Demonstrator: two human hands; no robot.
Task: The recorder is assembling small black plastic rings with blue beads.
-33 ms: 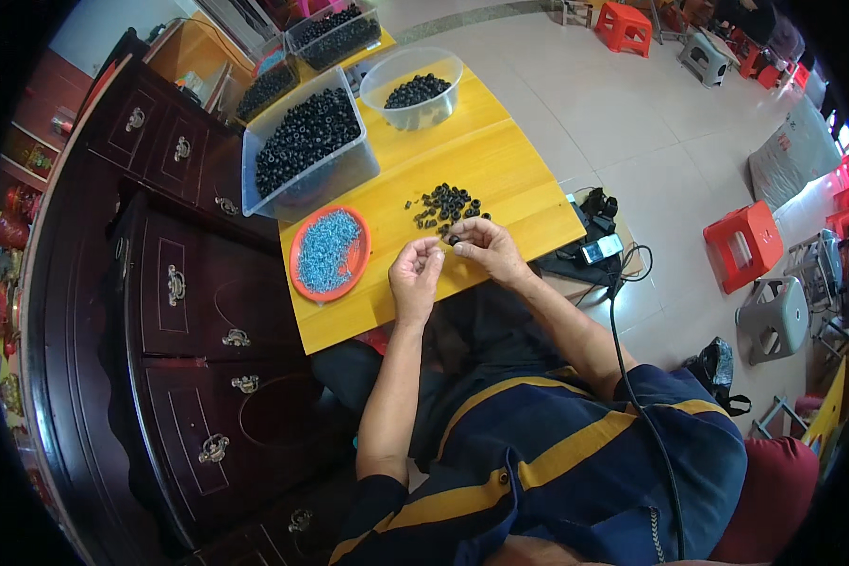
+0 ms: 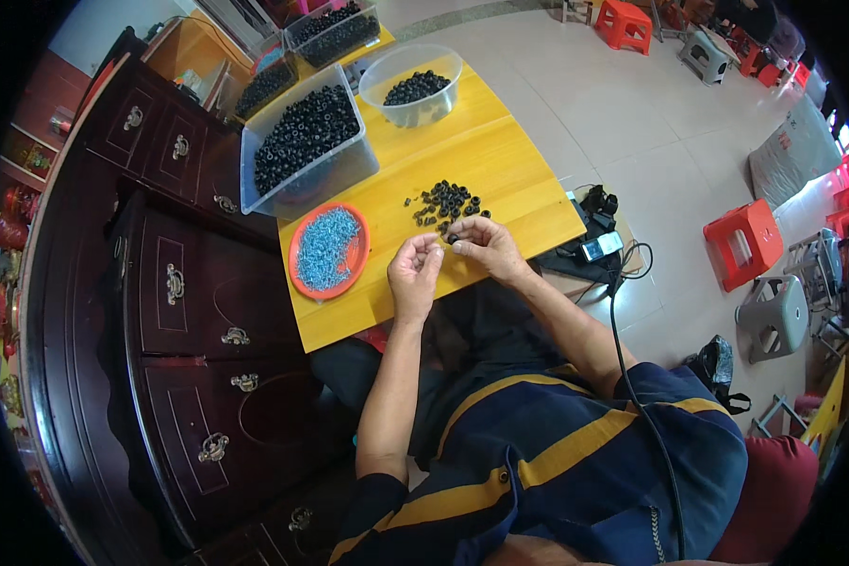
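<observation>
Over the near edge of the yellow table (image 2: pixel 500 160), my two hands are close together. Between thumb and fingers my right hand (image 2: pixel 493 251) pinches a small black ring-shaped piece (image 2: pixel 453 239). My left hand (image 2: pixel 415 271) has thumb and fingertips pressed together beside it; whatever they hold is too small to make out. Just beyond my fingers lies a loose pile of small black ring-shaped pieces (image 2: pixel 451 200). To the left of my left hand, an orange-red plate (image 2: pixel 359 261) bears many small silvery-blue metal pieces (image 2: pixel 324 247), perhaps screws.
Behind the plate stands a large clear bin (image 2: pixel 340 165) full of black pieces, with a round clear tub (image 2: pixel 426 115) beside it. Dark wooden drawers (image 2: pixel 226 292) rise on the left. A cable (image 2: pixel 623 349) runs across my right arm; red stools (image 2: pixel 743 247) stand on the floor.
</observation>
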